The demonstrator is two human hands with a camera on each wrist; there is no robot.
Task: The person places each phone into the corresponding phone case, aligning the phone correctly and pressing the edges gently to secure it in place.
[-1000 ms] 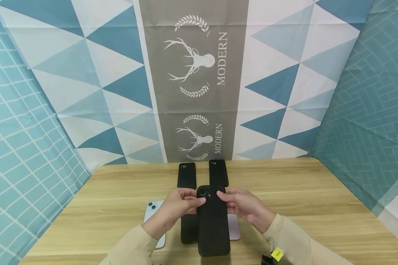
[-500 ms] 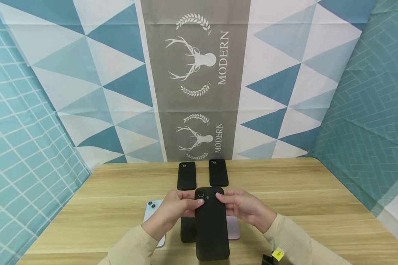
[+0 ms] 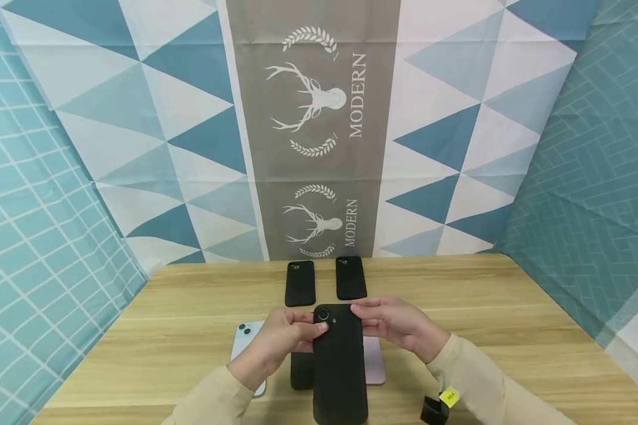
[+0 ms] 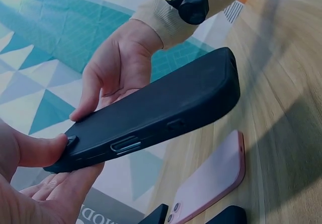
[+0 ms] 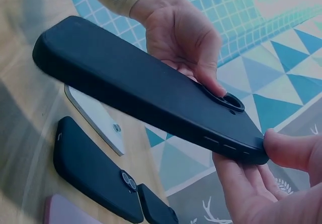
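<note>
A black phone case (image 3: pixel 340 369) is held up over the table, back side toward me, with a round camera opening at its upper left. My left hand (image 3: pixel 284 339) pinches its upper left side, thumb by the camera opening and fingers underneath. At the upper right corner, my right hand (image 3: pixel 401 327) grips it with the thumb at the edge and fingers below. In the left wrist view a slot shows in the side of the case (image 4: pixel 156 103); raised buttons line the other side in the right wrist view. I cannot tell whether a phone sits inside.
Beneath the hands lie a light blue phone (image 3: pixel 243 336), a black-cased phone (image 3: pixel 302 372) and a pink phone (image 3: pixel 374 360). Two more black cases (image 3: pixel 300 283) lie near the back edge of the wooden table (image 3: pixel 457 313). Patterned cloth (image 3: pixel 319 130) hangs behind.
The case has come slightly down and toward me. My right thumb has shifted from its back face out to the upper right corner; the left hand keeps its pinch.
</note>
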